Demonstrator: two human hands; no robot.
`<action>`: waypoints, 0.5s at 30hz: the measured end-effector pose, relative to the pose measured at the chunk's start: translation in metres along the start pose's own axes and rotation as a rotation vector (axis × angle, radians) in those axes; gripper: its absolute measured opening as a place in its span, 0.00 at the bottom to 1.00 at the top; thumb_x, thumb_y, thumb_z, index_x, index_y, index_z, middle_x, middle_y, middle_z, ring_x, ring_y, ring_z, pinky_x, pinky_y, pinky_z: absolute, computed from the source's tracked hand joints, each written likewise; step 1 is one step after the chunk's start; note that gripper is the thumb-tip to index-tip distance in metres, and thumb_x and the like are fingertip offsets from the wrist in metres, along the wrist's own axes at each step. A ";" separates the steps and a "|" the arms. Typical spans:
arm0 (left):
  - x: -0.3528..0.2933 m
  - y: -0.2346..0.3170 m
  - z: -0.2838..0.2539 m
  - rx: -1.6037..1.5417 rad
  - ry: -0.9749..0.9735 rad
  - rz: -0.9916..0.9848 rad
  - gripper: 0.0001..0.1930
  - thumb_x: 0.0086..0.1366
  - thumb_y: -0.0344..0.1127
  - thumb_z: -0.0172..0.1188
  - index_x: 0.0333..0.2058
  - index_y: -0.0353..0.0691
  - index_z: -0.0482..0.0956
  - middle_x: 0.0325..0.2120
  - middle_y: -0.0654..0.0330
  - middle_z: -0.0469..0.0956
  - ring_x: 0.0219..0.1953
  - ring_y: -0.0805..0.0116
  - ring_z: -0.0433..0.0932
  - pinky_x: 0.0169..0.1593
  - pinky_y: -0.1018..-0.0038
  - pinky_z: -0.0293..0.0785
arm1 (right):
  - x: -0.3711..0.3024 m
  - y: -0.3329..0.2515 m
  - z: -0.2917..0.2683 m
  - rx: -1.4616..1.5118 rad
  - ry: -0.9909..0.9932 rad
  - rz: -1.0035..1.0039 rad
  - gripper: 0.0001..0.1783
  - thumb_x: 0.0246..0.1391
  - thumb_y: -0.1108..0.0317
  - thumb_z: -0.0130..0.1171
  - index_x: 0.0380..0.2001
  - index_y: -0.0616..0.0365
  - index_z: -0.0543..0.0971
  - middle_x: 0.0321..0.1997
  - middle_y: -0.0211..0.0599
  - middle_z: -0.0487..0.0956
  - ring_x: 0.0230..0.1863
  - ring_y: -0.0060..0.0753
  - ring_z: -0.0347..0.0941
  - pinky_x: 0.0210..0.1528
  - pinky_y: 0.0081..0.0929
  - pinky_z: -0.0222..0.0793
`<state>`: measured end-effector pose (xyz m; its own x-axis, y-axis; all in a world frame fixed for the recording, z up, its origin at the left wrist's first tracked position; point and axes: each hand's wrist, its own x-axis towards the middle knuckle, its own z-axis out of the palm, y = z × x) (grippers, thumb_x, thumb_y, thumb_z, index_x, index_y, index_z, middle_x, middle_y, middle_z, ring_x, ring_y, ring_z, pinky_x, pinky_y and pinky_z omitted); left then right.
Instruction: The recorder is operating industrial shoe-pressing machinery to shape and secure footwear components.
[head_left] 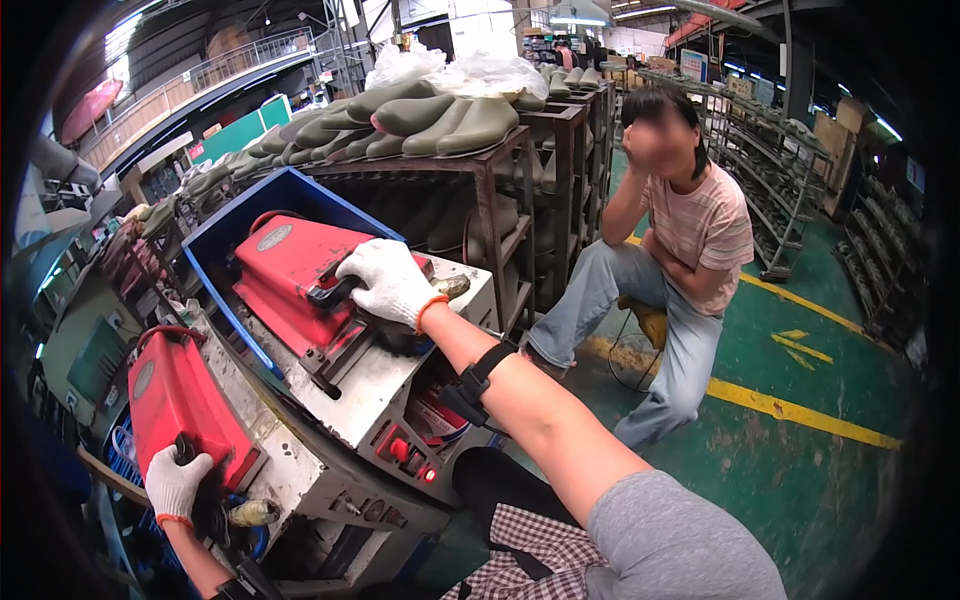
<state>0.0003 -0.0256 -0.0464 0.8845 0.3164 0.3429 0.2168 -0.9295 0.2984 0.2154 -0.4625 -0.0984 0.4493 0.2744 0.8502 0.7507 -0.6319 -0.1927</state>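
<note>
two red lids, one handle in each glove

the right arm crosses the lower frame, bare, with a black strap above the wrist. its gloved right hand (pixel 388 282) is curled over the black handle (pixel 335 292) of the far red lid (pixel 295 275), fingers wrapped round it, pressing down. the left hand (pixel 178 482), also in a white glove, is curled round the dark handle at the front edge of the near red lid (pixel 175 400); how tight the grip is cannot be told.

both lids sit hinged on a grey metal machine (pixel 345 385), side by side, with a blue bin (pixel 275 195) behind the far one.

they look like thick cast metal: heavy, rigid, not fragile, perhaps hot. the painted tops look slick, so the handles are the place to take hold, with a full-hand grip.

beyond, green boots (pixel 440 118) lie on a rack, and a person (pixel 680 250) crouches on the green floor.
</note>
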 end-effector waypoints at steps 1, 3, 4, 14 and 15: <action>0.000 0.000 0.000 0.004 0.011 0.010 0.22 0.48 0.51 0.72 0.26 0.33 0.84 0.19 0.52 0.81 0.25 0.57 0.84 0.36 0.61 0.76 | 0.000 0.000 0.000 -0.007 -0.006 0.004 0.16 0.43 0.67 0.67 0.40 0.49 0.87 0.41 0.35 0.83 0.52 0.47 0.78 0.60 0.45 0.70; -0.001 0.002 -0.001 0.018 0.002 0.001 0.22 0.48 0.51 0.72 0.26 0.33 0.85 0.19 0.52 0.81 0.25 0.57 0.84 0.36 0.61 0.76 | 0.000 0.000 0.000 -0.015 -0.030 0.016 0.17 0.44 0.65 0.67 0.41 0.48 0.87 0.42 0.35 0.83 0.54 0.46 0.77 0.61 0.44 0.69; -0.001 0.003 -0.002 0.015 0.002 0.005 0.22 0.48 0.51 0.72 0.27 0.33 0.85 0.20 0.52 0.81 0.26 0.57 0.85 0.36 0.62 0.76 | 0.001 0.000 0.000 -0.018 -0.047 0.024 0.17 0.45 0.64 0.67 0.42 0.46 0.87 0.43 0.34 0.83 0.56 0.45 0.76 0.61 0.45 0.68; -0.005 0.012 -0.011 0.009 -0.108 0.026 0.27 0.52 0.58 0.72 0.35 0.37 0.88 0.27 0.46 0.84 0.32 0.52 0.87 0.40 0.60 0.78 | 0.005 -0.001 -0.004 -0.027 0.042 -0.088 0.12 0.44 0.65 0.67 0.36 0.48 0.88 0.37 0.39 0.85 0.44 0.49 0.82 0.51 0.47 0.76; -0.005 0.011 -0.012 0.034 -0.107 0.025 0.28 0.51 0.60 0.72 0.35 0.38 0.88 0.28 0.45 0.84 0.33 0.50 0.87 0.40 0.60 0.78 | 0.005 -0.002 -0.004 -0.024 0.026 -0.072 0.12 0.44 0.66 0.67 0.36 0.48 0.88 0.37 0.39 0.85 0.44 0.50 0.82 0.51 0.47 0.76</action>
<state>-0.0066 -0.0353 -0.0342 0.9284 0.2726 0.2526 0.2061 -0.9433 0.2603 0.2145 -0.4631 -0.0919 0.3816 0.3008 0.8740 0.7685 -0.6287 -0.1191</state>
